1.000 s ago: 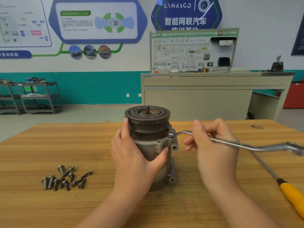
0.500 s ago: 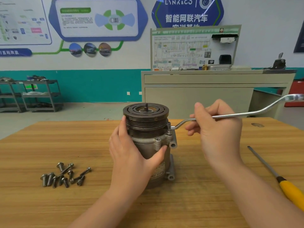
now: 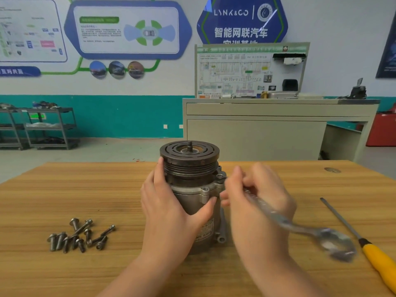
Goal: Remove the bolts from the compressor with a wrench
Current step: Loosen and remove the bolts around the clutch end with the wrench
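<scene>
The right hand (image 3: pixel 257 196), just right of centre, curls round the shaft of a wrench (image 3: pixel 285 221); its near ring end is blurred, its far end meets a bolt (image 3: pixel 220 176) on the compressor's flange, and the hand hides the join. The left hand (image 3: pixel 169 209) wraps the compressor (image 3: pixel 190 168), thumb across the front, fingers up the left side. The compressor stands upright at centre on a wooden table (image 3: pixel 64 189). Loose bolts (image 3: pixel 79 236) lie at lower left; a yellow-handled screwdriver (image 3: pixel 364 243) runs off the lower right. Beyond, a grey bench (image 3: pixel 257 129) carries a wiring board (image 3: pixel 250 71). Shelving carts (image 3: pixel 42 127) stand at left against a teal-banded wall with posters (image 3: pixel 126 28), their print unreadable.
</scene>
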`<move>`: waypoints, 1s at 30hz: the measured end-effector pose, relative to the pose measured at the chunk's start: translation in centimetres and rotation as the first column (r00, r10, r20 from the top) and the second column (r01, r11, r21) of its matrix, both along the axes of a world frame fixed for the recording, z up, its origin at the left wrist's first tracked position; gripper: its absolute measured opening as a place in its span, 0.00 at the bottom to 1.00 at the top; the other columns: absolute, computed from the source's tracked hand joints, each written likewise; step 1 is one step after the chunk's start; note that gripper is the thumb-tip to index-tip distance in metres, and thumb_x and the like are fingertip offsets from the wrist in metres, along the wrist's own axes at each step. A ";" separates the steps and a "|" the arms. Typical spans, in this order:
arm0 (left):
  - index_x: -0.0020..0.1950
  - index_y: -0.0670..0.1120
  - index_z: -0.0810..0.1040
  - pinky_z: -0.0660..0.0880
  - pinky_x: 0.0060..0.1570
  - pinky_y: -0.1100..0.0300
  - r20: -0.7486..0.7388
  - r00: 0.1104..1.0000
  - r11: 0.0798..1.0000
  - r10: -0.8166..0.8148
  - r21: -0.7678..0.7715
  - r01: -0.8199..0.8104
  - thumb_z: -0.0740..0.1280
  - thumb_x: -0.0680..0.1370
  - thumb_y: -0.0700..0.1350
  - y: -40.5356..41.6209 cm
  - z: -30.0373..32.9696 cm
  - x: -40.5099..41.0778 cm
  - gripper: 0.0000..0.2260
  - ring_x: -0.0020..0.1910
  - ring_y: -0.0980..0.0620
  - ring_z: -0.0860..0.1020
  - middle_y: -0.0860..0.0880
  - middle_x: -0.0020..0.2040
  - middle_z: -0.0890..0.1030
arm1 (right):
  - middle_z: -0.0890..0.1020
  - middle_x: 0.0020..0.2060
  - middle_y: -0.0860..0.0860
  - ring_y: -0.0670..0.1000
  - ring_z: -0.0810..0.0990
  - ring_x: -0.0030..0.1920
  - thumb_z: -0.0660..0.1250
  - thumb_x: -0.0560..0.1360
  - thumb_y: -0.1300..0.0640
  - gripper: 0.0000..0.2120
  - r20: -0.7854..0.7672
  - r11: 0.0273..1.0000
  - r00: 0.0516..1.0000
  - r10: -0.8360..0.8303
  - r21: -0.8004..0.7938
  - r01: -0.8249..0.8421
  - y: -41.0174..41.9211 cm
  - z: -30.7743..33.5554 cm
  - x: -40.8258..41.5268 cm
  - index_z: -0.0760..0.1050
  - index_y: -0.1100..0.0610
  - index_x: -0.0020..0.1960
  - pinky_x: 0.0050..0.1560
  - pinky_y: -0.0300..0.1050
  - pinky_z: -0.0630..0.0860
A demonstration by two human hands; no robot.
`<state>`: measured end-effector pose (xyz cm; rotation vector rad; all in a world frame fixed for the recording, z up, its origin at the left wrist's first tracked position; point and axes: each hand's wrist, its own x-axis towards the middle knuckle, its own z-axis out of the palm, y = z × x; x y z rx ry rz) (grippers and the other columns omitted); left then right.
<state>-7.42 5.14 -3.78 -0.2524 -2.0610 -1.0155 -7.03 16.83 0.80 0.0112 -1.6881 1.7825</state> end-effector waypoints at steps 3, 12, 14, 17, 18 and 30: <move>0.79 0.43 0.53 0.60 0.72 0.48 -0.003 1.000 1.000 -0.007 0.005 0.007 0.73 0.63 0.61 0.1 0.1 0.1 0.52 0.70 0.47 0.61 0.44 0.70 0.64 | 0.80 0.27 0.53 0.48 0.81 0.28 0.69 0.75 0.63 0.14 -0.243 0.969 0.963 0.120 -0.183 -0.167 3.3 -0.2 2.0 0.70 0.55 0.33 0.31 0.36 0.77; 0.79 0.46 0.50 0.60 0.73 0.45 0.020 0.999 0.999 -0.039 0.002 0.039 0.72 0.63 0.62 -0.2 0.2 0.2 0.52 0.71 0.49 0.59 0.48 0.70 0.62 | 0.79 0.26 0.52 0.45 0.77 0.25 0.66 0.78 0.63 0.16 -0.180 0.816 0.922 0.344 -0.428 -0.388 6.1 3.8 -1.4 0.66 0.55 0.34 0.24 0.33 0.73; 0.79 0.47 0.50 0.61 0.72 0.45 0.012 0.999 0.999 -0.035 0.005 0.035 0.72 0.63 0.62 -0.2 0.2 0.2 0.51 0.71 0.50 0.59 0.48 0.71 0.62 | 0.79 0.26 0.53 0.47 0.79 0.25 0.66 0.77 0.66 0.20 -0.199 0.925 0.952 0.233 -0.256 -0.280 5.9 3.5 -0.8 0.65 0.54 0.30 0.24 0.36 0.73; 0.79 0.47 0.50 0.61 0.72 0.46 0.019 0.999 1.000 -0.029 -0.004 0.029 0.72 0.63 0.63 -0.2 0.2 0.2 0.51 0.71 0.49 0.59 0.48 0.71 0.62 | 0.79 0.26 0.53 0.50 0.80 0.25 0.66 0.77 0.66 0.22 -0.218 0.983 0.966 0.139 -0.089 -0.162 4.8 2.3 0.3 0.66 0.52 0.27 0.25 0.38 0.73; 0.79 0.46 0.51 0.61 0.72 0.45 0.019 0.999 1.000 -0.025 -0.006 0.025 0.72 0.63 0.62 -0.1 0.2 0.2 0.51 0.71 0.49 0.60 0.47 0.71 0.63 | 0.78 0.25 0.53 0.51 0.80 0.26 0.66 0.77 0.65 0.21 -0.220 0.990 0.970 0.104 -0.074 -0.123 4.4 2.0 0.5 0.65 0.54 0.28 0.25 0.38 0.74; 0.79 0.43 0.53 0.61 0.71 0.44 0.019 1.000 1.000 -0.015 -0.001 0.015 0.73 0.63 0.61 0.0 0.2 0.3 0.52 0.70 0.45 0.61 0.44 0.70 0.65 | 0.75 0.32 0.57 0.45 0.77 0.24 0.62 0.81 0.61 0.18 -0.125 0.945 0.988 -0.091 0.301 0.125 1.1 0.0 0.6 0.66 0.58 0.32 0.29 0.38 0.73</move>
